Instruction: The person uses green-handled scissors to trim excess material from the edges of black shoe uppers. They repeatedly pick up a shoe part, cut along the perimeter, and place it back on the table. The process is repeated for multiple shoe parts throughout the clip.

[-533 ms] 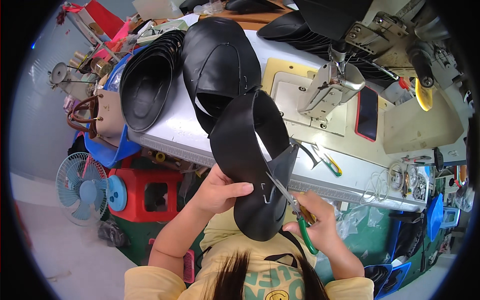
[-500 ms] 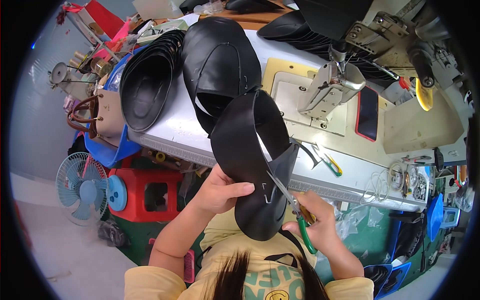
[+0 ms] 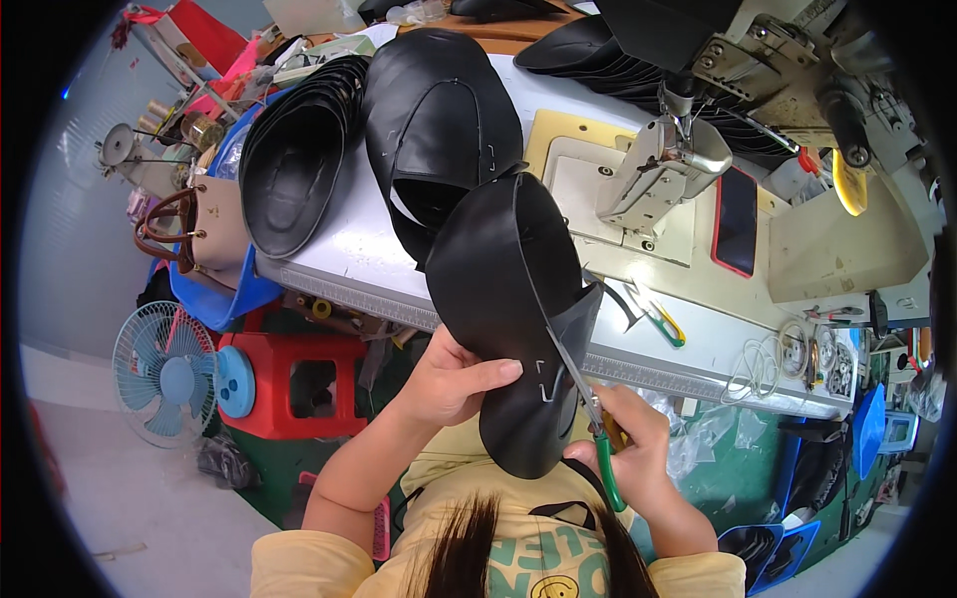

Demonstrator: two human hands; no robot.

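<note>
A black leather shoe upper (image 3: 493,284) hangs toward me over the table's front edge, its rounded end near my yellow shirt. My left hand (image 3: 454,387) pinches its left side, thumb on top and fingers beneath. In my right hand (image 3: 638,439) are scissors (image 3: 604,468) with a green and a yellow handle loop. Their blades lie along the upper's right side, beside small pale marks; whether they touch the edge I cannot tell. Another black shoe upper (image 3: 439,120) lies just behind, meeting the held one. Left of it leans a nested stack of black uppers (image 3: 291,189).
A sewing machine's metal arm post (image 3: 658,169) stands at right, with a red-edged phone (image 3: 735,221) beside it. Green-and-yellow-handled snips (image 3: 662,324) lie on the white table near its ruler-marked edge (image 3: 698,381). A red stool (image 3: 269,414) and blue fan (image 3: 167,374) stand lower left.
The held upper has shifted slightly right and turned a little. The scissors have swung steeper, and their blades appear closer together. Both hands otherwise keep their grips.
</note>
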